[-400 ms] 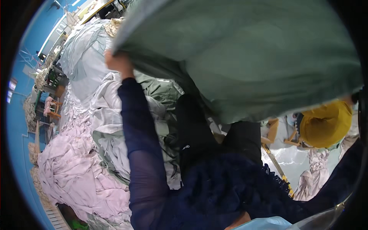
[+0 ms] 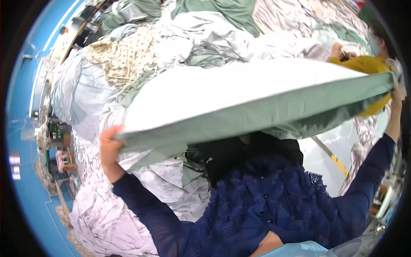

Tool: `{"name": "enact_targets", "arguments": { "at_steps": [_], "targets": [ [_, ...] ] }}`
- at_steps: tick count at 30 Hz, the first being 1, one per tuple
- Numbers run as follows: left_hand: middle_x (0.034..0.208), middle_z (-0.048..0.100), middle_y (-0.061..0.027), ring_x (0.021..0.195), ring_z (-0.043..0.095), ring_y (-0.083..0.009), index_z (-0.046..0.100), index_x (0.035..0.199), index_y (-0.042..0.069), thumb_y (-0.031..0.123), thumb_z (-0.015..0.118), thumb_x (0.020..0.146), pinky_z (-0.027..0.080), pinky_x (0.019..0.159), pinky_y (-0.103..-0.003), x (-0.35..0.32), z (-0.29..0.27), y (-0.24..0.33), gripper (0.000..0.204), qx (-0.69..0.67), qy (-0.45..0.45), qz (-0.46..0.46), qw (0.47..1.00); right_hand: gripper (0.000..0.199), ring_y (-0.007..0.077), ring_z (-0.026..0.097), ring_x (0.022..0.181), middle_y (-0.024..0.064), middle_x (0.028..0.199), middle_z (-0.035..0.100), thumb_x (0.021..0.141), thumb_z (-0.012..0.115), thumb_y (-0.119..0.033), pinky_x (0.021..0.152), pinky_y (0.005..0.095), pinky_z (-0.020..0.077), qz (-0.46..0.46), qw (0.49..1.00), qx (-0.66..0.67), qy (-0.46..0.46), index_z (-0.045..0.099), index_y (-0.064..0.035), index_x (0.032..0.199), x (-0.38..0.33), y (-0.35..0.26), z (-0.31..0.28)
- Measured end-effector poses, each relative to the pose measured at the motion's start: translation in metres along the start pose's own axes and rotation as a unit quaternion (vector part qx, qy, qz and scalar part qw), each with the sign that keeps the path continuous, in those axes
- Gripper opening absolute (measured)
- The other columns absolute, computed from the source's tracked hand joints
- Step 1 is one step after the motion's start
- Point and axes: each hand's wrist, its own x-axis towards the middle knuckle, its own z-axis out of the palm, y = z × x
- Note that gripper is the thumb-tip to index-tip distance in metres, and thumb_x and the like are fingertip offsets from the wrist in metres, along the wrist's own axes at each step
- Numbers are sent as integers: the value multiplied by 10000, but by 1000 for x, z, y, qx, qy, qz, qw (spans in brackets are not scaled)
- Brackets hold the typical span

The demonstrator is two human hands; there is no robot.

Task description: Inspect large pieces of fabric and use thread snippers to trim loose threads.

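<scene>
I hold a large pale green sheet (image 2: 257, 103) stretched out flat in front of me, its light upper face up. My left hand (image 2: 109, 147) grips its left corner at the middle left. My right hand (image 2: 397, 92) grips the right corner at the far right edge, partly hidden by the cloth. Both arms wear dark blue sleeves and are spread wide. The sheet hides much of what lies under it.
A big heap of crumpled white, grey and green linens (image 2: 180, 47) fills the space behind and to the left. A pinkish bundle (image 2: 102, 218) lies at lower left. A person in a yellow top (image 2: 364, 64) stands at upper right. A pale floor with a yellow line (image 2: 336, 160) shows at right.
The sheet has come down from over my head and now lies spread level before me. My left hand has dropped lower and my right hand has come into view.
</scene>
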Motion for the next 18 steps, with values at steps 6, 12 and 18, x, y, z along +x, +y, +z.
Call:
{"name": "enact_targets", "arguments": {
  "at_steps": [6,12,18],
  "targets": [
    [822,693,-13,738,599,-73,723,939,-25,52,633,857,463,658,-231,6,107,-103,144,-106,-170,-192,961,256,116,582,756,19,838,665,923,661,-247,681,245,449,268,952,25,-144,715,-11,1005,-96,170,83],
    [814,683,2,696,584,-62,711,943,-27,115,620,906,453,622,-240,7,145,-162,173,-149,-173,-281,932,214,65,555,720,-24,810,645,894,722,-208,635,220,428,395,900,107,-148,707,5,893,-168,201,91],
    [795,679,11,673,574,-62,716,926,-18,128,635,909,446,617,-240,12,164,-170,167,-116,-158,-334,922,232,62,506,619,-49,702,595,893,725,-252,546,252,385,401,900,27,-171,719,-28,954,-214,206,113]
  ]
}}
